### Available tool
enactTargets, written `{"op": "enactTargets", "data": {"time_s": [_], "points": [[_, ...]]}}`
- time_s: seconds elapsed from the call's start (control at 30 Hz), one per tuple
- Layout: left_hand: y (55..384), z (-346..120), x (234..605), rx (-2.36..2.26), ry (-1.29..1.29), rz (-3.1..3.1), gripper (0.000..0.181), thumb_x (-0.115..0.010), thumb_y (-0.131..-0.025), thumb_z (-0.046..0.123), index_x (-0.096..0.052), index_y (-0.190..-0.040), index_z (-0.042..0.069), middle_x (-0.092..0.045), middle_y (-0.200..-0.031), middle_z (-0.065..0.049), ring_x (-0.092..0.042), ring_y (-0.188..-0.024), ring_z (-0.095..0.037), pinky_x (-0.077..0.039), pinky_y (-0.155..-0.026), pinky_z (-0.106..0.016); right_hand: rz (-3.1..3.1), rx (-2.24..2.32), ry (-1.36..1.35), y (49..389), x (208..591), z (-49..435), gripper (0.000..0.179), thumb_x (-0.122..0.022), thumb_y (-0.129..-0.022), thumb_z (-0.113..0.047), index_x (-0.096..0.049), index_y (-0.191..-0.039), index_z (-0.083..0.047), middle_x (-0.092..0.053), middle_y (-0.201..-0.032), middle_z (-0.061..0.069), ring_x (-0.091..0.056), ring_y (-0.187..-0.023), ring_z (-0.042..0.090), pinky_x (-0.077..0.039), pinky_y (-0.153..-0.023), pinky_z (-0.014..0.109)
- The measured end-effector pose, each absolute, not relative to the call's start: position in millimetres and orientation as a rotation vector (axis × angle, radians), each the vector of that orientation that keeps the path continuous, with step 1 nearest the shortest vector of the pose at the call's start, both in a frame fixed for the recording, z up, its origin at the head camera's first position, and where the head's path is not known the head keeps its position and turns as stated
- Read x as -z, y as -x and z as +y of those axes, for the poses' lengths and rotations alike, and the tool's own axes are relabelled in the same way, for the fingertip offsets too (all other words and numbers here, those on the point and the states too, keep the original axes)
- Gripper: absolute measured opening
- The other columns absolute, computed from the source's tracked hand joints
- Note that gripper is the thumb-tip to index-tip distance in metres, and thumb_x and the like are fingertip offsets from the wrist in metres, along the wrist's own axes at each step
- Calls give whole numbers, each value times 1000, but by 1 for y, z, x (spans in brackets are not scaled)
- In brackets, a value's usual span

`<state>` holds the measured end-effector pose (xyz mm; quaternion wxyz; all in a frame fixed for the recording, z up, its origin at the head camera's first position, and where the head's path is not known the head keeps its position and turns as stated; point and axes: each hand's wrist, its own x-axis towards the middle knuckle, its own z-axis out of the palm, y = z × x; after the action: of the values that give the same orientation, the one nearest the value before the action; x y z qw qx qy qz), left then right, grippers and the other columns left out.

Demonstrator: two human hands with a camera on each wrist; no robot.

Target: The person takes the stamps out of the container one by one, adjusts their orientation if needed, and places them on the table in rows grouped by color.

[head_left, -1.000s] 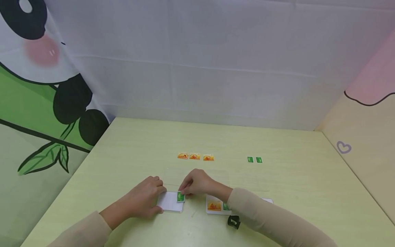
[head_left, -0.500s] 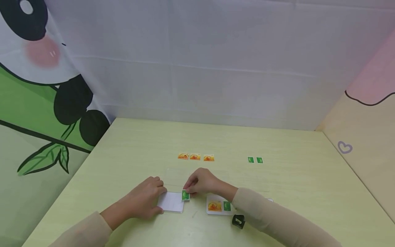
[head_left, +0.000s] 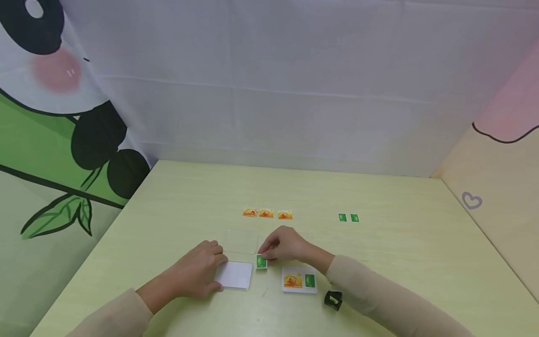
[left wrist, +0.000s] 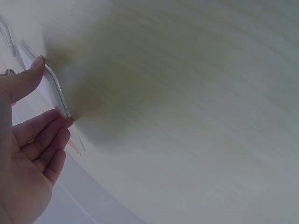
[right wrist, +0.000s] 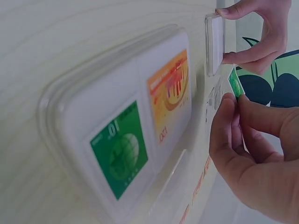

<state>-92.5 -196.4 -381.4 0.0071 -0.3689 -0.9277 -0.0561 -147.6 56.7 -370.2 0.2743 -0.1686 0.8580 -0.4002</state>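
My left hand grips a flat clear case with a white card by its edges, thumb on the near side and fingers on the far side. In the left wrist view the case's clear edge shows between thumb and fingertips. Just right of it, my right hand pinches a small green stamp between thumb and forefinger. Nearer the right forearm lies a second white-backed case; an orange stamp and a green stamp sit side by side in it.
Three orange stamps lie in a row farther back on the table. Two loose green stamps are to their right. A clear plastic lid lies behind the left case. A white cloth hangs behind the table.
My right hand has drawn the green stamp rightward and back, off the left case's corner. The right forearm has shifted right, uncovering the second case. My left hand stays put.
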Motion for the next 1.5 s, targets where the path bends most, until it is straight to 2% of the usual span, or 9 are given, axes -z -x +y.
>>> {"op": "enactTargets", "data": {"time_s": [0.57, 0.93, 1.5], "points": [[96, -192, 380, 196, 1148, -2899, 41, -82, -66, 37, -68, -92, 8, -57, -80, 6, -42, -76, -7, -40, -74, -27, 2326, 1085, 464, 162, 366, 83, 8, -72, -84, -12, -76, -90, -10, -74, -81, 2, -64, -69, 9, -51, -64, 22], [96, -191, 377, 193, 1137, -2923, 42, -83, -67, 37, -68, -92, 8, -58, -81, 5, -42, -76, -8, -40, -72, -27, 2347, 1133, 416, 161, 361, 101, 10, -70, -86, -10, -75, -93, -6, -75, -89, 6, -66, -72, 8, -56, -69, 26], [95, -192, 377, 231, 1147, -2900, 42, -83, -65, 37, -68, -92, 9, -55, -80, 7, -40, -76, -7, -39, -71, -26, 2389, 1178, 304, 162, 358, 137, 13, -69, -86, -9, -74, -96, -3, -74, -88, 7, -66, -73, 11, -56, -72, 30]]}}
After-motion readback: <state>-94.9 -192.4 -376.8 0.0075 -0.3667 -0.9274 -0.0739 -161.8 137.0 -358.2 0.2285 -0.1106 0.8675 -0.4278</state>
